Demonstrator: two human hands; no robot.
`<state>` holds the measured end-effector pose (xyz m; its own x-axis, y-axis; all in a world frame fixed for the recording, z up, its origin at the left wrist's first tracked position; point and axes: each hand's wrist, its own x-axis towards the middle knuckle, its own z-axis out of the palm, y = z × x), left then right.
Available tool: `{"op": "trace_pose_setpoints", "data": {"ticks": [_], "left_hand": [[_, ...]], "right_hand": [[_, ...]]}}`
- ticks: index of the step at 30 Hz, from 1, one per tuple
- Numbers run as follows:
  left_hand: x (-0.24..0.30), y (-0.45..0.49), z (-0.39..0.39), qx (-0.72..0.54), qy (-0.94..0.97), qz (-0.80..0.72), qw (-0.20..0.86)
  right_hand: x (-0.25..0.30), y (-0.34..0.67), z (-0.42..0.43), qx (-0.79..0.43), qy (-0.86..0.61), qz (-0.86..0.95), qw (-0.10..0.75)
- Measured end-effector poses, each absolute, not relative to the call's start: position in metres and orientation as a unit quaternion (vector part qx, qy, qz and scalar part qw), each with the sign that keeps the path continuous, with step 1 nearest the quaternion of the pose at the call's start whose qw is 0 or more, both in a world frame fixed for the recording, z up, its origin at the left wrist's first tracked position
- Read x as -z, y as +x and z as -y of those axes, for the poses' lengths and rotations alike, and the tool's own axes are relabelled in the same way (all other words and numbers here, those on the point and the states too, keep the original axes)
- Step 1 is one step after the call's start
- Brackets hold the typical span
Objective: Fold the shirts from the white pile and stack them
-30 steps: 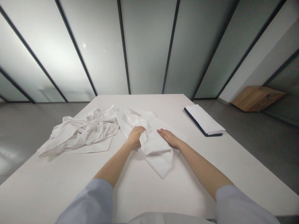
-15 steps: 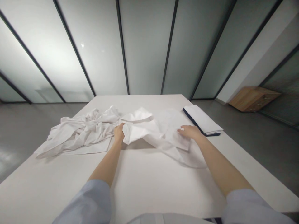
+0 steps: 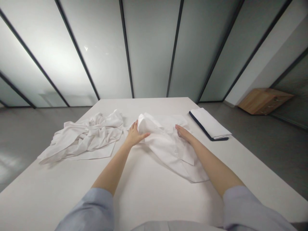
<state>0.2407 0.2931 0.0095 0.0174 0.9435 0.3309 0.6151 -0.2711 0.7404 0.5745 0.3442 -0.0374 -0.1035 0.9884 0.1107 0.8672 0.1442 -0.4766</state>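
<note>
the pale counter (image 3: pixel 144 195) takes up most of what i see before the person, with a big crumpled heap of white fabric (image 3: pixel 89 138) over on its left side. the loose white cloth (image 3: pixel 163 144) lies rumpled mid-counter, its longer way slanting from the far left, by the left hand (image 3: pixel 134 134), down to the near right, where a corner meets the right forearm (image 3: pixel 214 166). beyond that, a folded white stack (image 3: pixel 211 124) sits near the right edge. the cloth fills the gap between both hands, so neither is plainly nearer: it starts just right of the left fingers, which are spread with the thumb out against its raised part, and it lies under and left of the right hand (image 3: pixel 184 133), whose fingers rest close together; whether they pinch any of it i can't tell
</note>
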Motion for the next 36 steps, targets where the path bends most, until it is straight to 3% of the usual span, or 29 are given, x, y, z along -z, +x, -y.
{"op": "trace_pose_setpoints", "data": {"ticks": [3,7,10,14,17,21,24,30,36], "left_hand": [[-0.01,0.263,-0.289,-0.243,0.793,-0.549,0.098],[-0.006,0.288,-0.299,-0.061,0.857,-0.503,0.089],[-0.007,0.297,-0.316,0.01,0.867,-0.483,0.123],[-0.011,0.305,-0.327,0.057,0.869,-0.476,0.124],[-0.011,0.31,-0.317,0.018,0.879,-0.466,0.099],[-0.011,0.301,-0.294,-0.068,0.863,-0.486,0.117],[-0.026,0.276,-0.28,-0.166,0.823,-0.528,0.129],[-0.116,0.187,-0.261,-0.347,0.704,-0.619,-0.028],[-0.173,0.076,-0.265,-0.311,0.527,-0.767,-0.19]], "right_hand": [[0.035,0.546,-0.342,-0.273,-0.588,0.711,0.273],[0.034,0.506,-0.321,-0.438,-0.45,0.7,0.34],[0.03,0.49,-0.303,-0.552,-0.383,0.644,0.366],[0.019,0.494,-0.288,-0.637,-0.359,0.593,0.339],[0.011,0.519,-0.289,-0.582,-0.407,0.597,0.374],[0.012,0.574,-0.296,-0.355,-0.519,0.571,0.528],[0.025,0.61,-0.296,-0.247,-0.599,0.498,0.576],[0.042,0.623,-0.296,-0.262,-0.601,0.494,0.571],[0.04,0.618,-0.299,-0.27,-0.612,0.503,0.547]]}}
